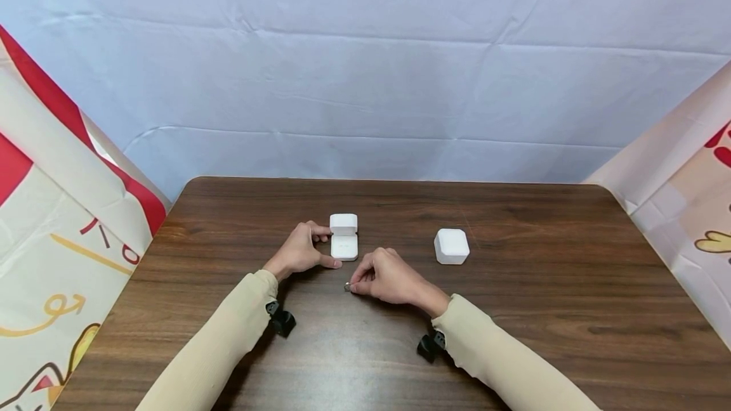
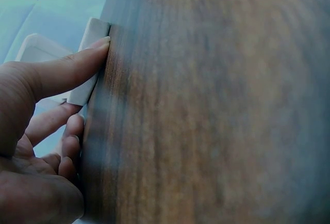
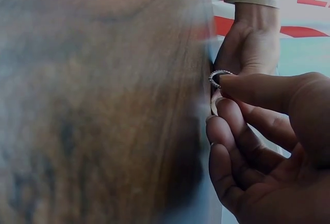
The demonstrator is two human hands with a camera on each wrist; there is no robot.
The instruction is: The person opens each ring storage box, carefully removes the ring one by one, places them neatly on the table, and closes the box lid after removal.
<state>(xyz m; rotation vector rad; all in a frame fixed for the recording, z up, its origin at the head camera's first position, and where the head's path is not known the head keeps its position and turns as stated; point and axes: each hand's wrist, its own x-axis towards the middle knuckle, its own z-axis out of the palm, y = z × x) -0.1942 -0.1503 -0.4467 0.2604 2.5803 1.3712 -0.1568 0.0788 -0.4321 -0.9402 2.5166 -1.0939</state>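
Observation:
A small white ring box [image 1: 344, 248] stands on the wooden table with its lid raised at the back. My left hand [image 1: 299, 248] holds it from the left, the thumb along its front and the fingers at its left side. In the left wrist view, the thumb [image 2: 69, 72] lies across the box's front wall [image 2: 88, 91]. Just in front of the box, my right hand [image 1: 389, 276] pinches a silvery ring [image 3: 212, 79] between thumb and fingers, low over the table. Small stones show along the ring's band in the right wrist view; the fingertips hide part of it.
A second white box [image 1: 452, 246], closed, sits to the right of my right hand. The dark wooden table [image 1: 542, 271] meets a pale cloth backdrop [image 1: 371, 94] at its far edge. Printed cloths [image 1: 51, 240] hang at both sides.

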